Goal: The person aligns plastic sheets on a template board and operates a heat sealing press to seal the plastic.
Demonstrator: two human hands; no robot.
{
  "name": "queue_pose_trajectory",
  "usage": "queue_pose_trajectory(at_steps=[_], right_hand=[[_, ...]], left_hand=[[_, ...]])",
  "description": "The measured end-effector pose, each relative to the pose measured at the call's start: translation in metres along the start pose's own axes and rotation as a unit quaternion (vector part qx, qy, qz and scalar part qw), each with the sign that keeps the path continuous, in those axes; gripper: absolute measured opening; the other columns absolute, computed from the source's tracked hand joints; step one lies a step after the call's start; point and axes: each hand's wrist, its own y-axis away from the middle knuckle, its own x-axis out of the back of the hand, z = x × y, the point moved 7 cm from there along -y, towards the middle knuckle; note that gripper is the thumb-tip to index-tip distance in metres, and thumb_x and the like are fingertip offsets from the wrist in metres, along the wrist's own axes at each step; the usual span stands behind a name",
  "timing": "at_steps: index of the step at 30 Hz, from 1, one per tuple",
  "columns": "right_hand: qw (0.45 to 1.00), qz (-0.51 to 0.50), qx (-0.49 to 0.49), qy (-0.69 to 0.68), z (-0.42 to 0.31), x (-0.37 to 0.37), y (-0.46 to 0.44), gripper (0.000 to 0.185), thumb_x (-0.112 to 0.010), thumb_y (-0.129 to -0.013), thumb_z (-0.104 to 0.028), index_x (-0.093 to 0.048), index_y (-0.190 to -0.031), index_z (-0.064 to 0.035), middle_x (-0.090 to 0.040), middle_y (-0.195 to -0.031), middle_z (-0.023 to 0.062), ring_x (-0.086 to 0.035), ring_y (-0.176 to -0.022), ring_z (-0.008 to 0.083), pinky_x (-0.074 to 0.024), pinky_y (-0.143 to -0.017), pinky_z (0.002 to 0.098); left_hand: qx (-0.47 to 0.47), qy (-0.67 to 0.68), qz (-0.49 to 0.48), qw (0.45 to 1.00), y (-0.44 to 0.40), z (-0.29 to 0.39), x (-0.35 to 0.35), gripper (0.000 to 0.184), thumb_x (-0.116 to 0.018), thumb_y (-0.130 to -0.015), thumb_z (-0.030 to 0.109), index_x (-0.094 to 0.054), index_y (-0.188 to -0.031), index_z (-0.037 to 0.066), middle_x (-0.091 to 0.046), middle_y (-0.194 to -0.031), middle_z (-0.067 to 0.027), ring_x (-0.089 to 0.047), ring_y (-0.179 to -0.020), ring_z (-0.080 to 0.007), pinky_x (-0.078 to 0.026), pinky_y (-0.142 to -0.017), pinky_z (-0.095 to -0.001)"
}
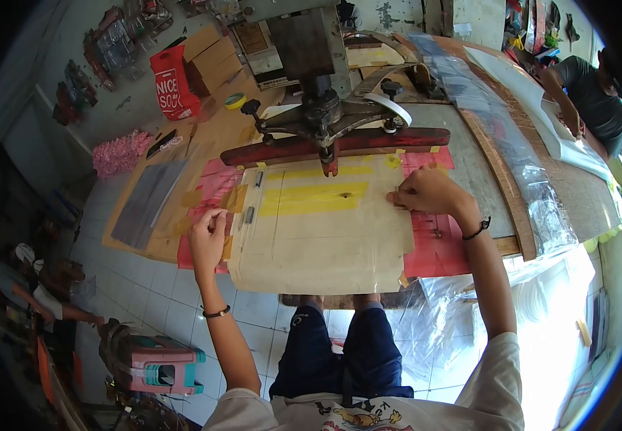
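A cream sheet (311,251) with yellow tape strips and thin drawn lines lies over red sheeting (436,248) on the work table. My left hand (210,233), its fingers pinched together, is at the sheet's left edge beside brown tape pieces. My right hand (429,192) rests at the right edge with its fingers curled together. Whatever either hand may hold is too small to make out. Above the sheet's far edge stands a dark metal press head (321,118) with a long red bar (397,138).
Left on the table are a grey sheet (149,197), pink shredded material (120,153), a red bag (174,82) and a tape roll (235,100). Clear plastic (498,129) covers the right side. One person (591,100) works at far right; another (23,284) sits lower left.
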Motion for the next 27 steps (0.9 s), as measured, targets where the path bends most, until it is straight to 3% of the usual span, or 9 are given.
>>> queue_pose_trajectory(at_steps=[8, 11, 14, 17, 20, 27], right_hand=[[1.0, 0.001, -0.001, -0.013, -0.0007, 0.0013, 0.0011, 0.04, -0.061, -0.093, -0.04, -0.075, -0.079, -0.0054, -0.07, -0.068, 0.0113, -0.066, -0.062, 0.0285, -0.0499, -0.063, 0.0393], [0.999, 0.02, 0.026, -0.004, 0.002, -0.0006, -0.0007, 0.043, -0.063, -0.093, -0.04, -0.075, -0.074, -0.0039, -0.069, -0.065, 0.0097, -0.065, -0.057, 0.0226, -0.0501, -0.059, 0.0355], [0.999, 0.025, 0.022, -0.001, 0.0028, -0.0005, -0.0001, 0.042, -0.06, -0.093, -0.041, -0.075, -0.076, -0.0057, -0.071, -0.07, 0.0101, -0.067, -0.063, 0.0265, -0.0498, -0.064, 0.0384], [1.0, 0.001, -0.003, 0.008, 0.0046, -0.0031, -0.0021, 0.042, -0.06, -0.093, -0.041, -0.075, -0.076, -0.0063, -0.071, -0.07, 0.0079, -0.067, -0.063, 0.0248, -0.0501, -0.064, 0.0376], [0.999, 0.04, 0.027, -0.002, 0.0008, -0.0001, -0.0015, 0.037, -0.064, -0.093, -0.033, -0.074, -0.072, -0.0037, -0.069, -0.064, 0.0077, -0.064, -0.054, 0.021, -0.0497, -0.057, 0.0334], [0.999, 0.034, 0.021, -0.01, -0.0044, 0.0019, -0.0022, 0.038, -0.061, -0.094, -0.031, -0.072, -0.072, -0.0033, -0.07, -0.065, 0.0055, -0.064, -0.054, 0.0177, -0.0497, -0.057, 0.0323]], left_hand=[[0.017, 0.0, 0.003, 1.0, 0.0008, -0.0015, 0.0009, 0.016, -0.065, -0.092, 0.015, -0.07, -0.095, 0.0, -0.049, -0.058, -0.0029, -0.042, -0.053, -0.0104, -0.034, -0.05, -0.0308], [0.016, 0.012, 0.011, 1.0, -0.0007, -0.0027, -0.0002, 0.016, -0.065, -0.091, 0.015, -0.069, -0.095, 0.0, -0.052, -0.06, -0.0042, -0.045, -0.054, -0.0124, -0.037, -0.052, -0.0322], [0.014, -0.004, 0.018, 1.0, 0.0002, -0.0031, 0.0051, 0.016, -0.065, -0.091, 0.015, -0.069, -0.094, -0.001, -0.055, -0.063, -0.0057, -0.046, -0.056, -0.0151, -0.039, -0.055, -0.0337], [0.017, 0.017, 0.02, 0.999, 0.001, -0.0007, 0.0022, 0.017, -0.065, -0.09, 0.015, -0.069, -0.093, -0.001, -0.056, -0.066, -0.0069, -0.047, -0.059, -0.0177, -0.041, -0.058, -0.0348], [0.009, -0.006, 0.008, 1.0, -0.0001, -0.0036, 0.0016, 0.017, -0.065, -0.09, 0.015, -0.069, -0.093, -0.001, -0.055, -0.066, -0.0068, -0.048, -0.059, -0.0178, -0.041, -0.059, -0.0346], [0.005, -0.003, -0.001, 1.0, 0.0002, -0.0022, 0.0028, 0.017, -0.065, -0.09, 0.016, -0.069, -0.093, 0.0, -0.055, -0.067, -0.0071, -0.049, -0.062, -0.0193, -0.042, -0.061, -0.0353]])
